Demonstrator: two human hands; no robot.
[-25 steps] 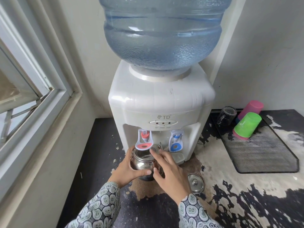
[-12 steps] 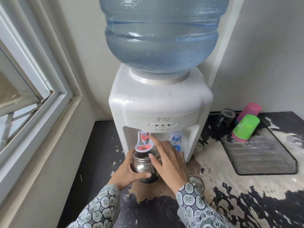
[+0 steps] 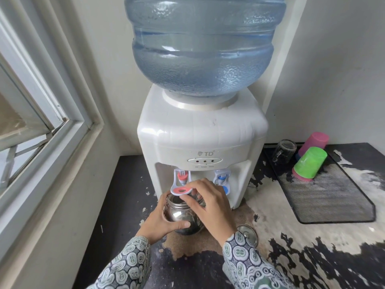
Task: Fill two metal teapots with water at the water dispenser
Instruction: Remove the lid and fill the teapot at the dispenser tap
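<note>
A shiny metal teapot stands lidless under the red tap lever of the white water dispenser, which carries a big blue water bottle. My left hand wraps around the teapot's left side and front. My right hand reaches over the pot's rim, its fingers pinching the red tap lever, which is tilted up and outward. The teapot's lid lies on the counter to the right, partly behind my right wrist. Only one teapot is visible.
The blue tap is right of my hand. A black mesh mat at the right holds an upturned glass mug, a green cup and a pink cup. A window frame fills the left. The worn counter is peeling.
My right hand has risen from the teapot's rim to the red tap lever and taken hold of it, lifting it outward. My left hand has stayed on the teapot.
</note>
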